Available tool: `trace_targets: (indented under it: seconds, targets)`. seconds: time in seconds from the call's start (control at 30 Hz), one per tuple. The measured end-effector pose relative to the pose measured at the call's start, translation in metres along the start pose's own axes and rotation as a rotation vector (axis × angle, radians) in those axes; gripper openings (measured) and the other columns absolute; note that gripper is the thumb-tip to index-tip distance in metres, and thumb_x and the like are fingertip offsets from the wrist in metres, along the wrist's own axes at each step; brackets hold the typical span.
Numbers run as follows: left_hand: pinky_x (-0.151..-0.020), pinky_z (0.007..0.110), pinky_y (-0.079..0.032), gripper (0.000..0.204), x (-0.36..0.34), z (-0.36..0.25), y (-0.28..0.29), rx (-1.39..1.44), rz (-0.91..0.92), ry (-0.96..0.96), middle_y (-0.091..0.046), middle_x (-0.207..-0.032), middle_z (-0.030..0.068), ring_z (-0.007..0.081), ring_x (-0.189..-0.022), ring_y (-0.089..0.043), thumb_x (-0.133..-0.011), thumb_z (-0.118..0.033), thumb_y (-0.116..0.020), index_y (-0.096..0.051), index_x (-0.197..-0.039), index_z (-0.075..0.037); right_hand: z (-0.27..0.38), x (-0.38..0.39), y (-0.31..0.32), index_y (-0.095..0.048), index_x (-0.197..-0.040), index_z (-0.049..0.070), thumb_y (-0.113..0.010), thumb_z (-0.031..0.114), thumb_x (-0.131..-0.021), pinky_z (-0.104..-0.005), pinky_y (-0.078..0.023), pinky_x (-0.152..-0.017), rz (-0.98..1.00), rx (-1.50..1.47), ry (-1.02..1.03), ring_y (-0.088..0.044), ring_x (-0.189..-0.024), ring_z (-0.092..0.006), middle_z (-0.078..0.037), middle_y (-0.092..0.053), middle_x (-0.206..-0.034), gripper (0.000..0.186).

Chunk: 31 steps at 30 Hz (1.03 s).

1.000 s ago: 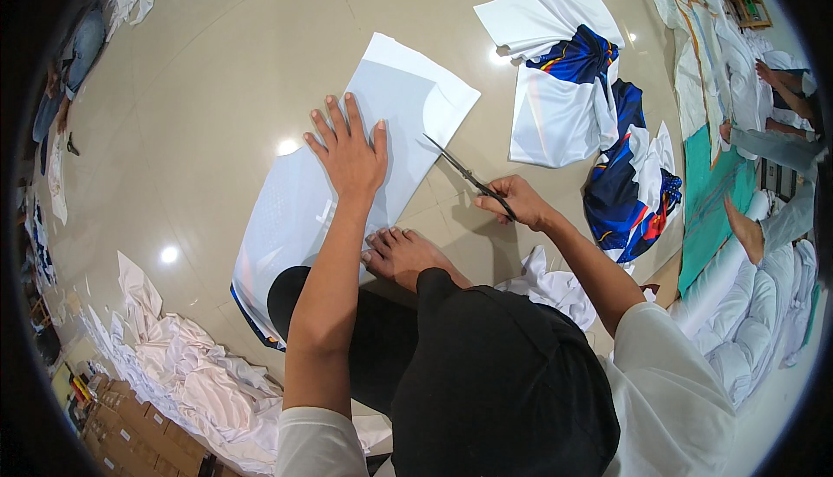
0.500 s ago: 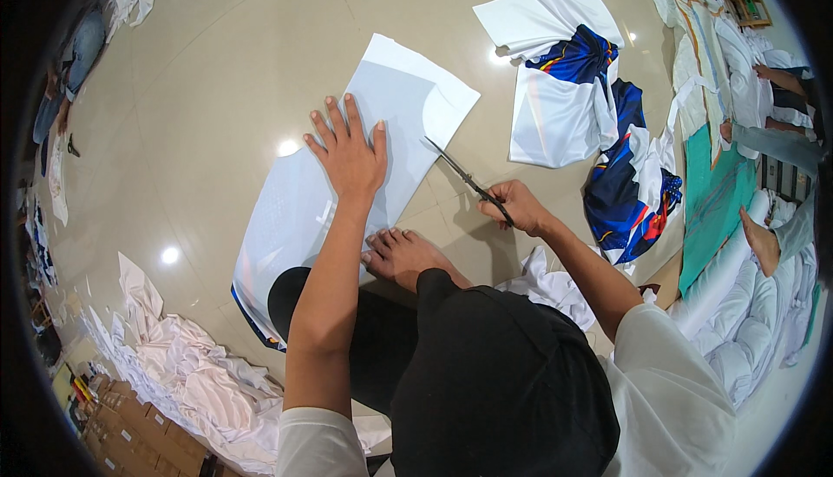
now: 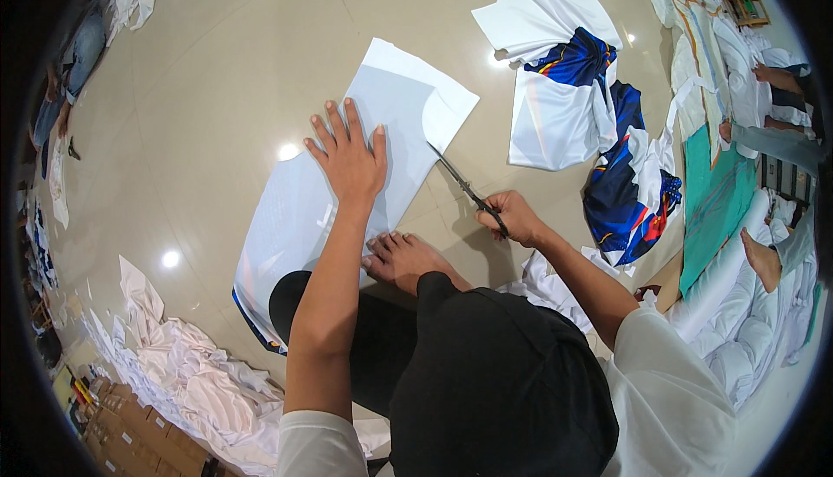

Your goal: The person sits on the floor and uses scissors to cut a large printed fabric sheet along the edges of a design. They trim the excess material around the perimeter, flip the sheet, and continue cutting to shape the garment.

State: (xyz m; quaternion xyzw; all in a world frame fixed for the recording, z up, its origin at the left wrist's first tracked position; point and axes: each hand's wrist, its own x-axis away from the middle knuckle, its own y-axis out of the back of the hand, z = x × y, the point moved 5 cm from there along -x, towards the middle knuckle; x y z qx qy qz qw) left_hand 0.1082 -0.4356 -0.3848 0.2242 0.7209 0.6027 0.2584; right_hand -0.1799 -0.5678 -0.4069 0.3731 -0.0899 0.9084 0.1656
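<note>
A light grey-white fabric panel (image 3: 295, 204) lies on the floor, its printed side mostly facing down. A white margin (image 3: 449, 113) runs along its far right end, past a curved outline. My left hand (image 3: 351, 160) presses flat on the fabric with fingers spread. In my right hand (image 3: 514, 217) is a pair of dark scissors (image 3: 460, 180), the fingers wrapped through the handles. The scissor tips reach the fabric's right edge, close to the end of the curve. My bare foot (image 3: 403, 260) rests at the panel's near edge.
Cut pieces of white and blue printed fabric (image 3: 555, 121) lie at the right. Pale scraps (image 3: 186, 351) are heaped at the lower left, above cardboard boxes (image 3: 143, 425). A green cloth (image 3: 716, 208) and white rolled fabric (image 3: 755, 303) line the right side, near another person's foot (image 3: 761, 260).
My right hand and the scissors have shifted slightly left and down, the tips staying at the fabric's edge. My left hand stays almost still on the panel.
</note>
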Motion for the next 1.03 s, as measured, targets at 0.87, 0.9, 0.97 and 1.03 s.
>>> trace_targets:
  seconds: [0.87,0.9,0.97,1.03]
  targets:
    - [-0.124,0.071,-0.007,0.073,0.001,0.000,0.001,0.003,-0.004,0.003,-0.020,-0.175,0.0206,0.0497,-0.160,-0.011,-0.110,-0.054,-0.038,-0.028,-0.169,-0.013,0.017,-0.009,-0.037,-0.065,-0.073,0.002,-0.076,0.025,-0.084,-0.0273,-0.039,-0.045,-0.132,-0.142,0.020,-0.054,-0.048,-0.0107,-0.003,-0.058,-0.057,0.028]
    - [-0.124,0.071,-0.007,0.073,0.001,0.000,0.000,0.002,-0.004,0.002,-0.019,-0.175,0.0205,0.0497,-0.160,-0.011,-0.110,-0.054,-0.038,-0.027,-0.169,-0.013,0.016,-0.009,-0.038,-0.064,-0.073,0.002,-0.076,0.025,-0.084,-0.0271,-0.039,-0.045,-0.142,-0.140,0.021,-0.054,-0.047,-0.0105,-0.003,-0.058,-0.057,0.028]
    - [-0.124,0.071,-0.007,0.073,0.000,0.000,-0.001,-0.003,-0.002,0.001,-0.019,-0.175,0.0203,0.0496,-0.160,-0.011,-0.110,-0.055,-0.038,-0.027,-0.169,-0.013,0.015,-0.010,-0.038,-0.064,-0.072,0.002,-0.075,0.025,-0.084,-0.0271,-0.038,-0.045,-0.158,-0.127,0.022,-0.054,-0.047,-0.0103,-0.003,-0.058,-0.056,0.028]
    - [-0.125,0.071,-0.006,0.073,0.000,0.001,-0.001,-0.014,0.001,0.004,-0.019,-0.176,0.0200,0.0495,-0.160,-0.011,-0.110,-0.055,-0.038,-0.026,-0.169,-0.014,0.017,-0.009,-0.042,-0.065,-0.073,0.001,-0.075,0.024,-0.084,-0.0269,-0.039,-0.045,-0.155,-0.161,0.019,-0.054,-0.047,-0.0107,-0.003,-0.058,-0.056,0.027]
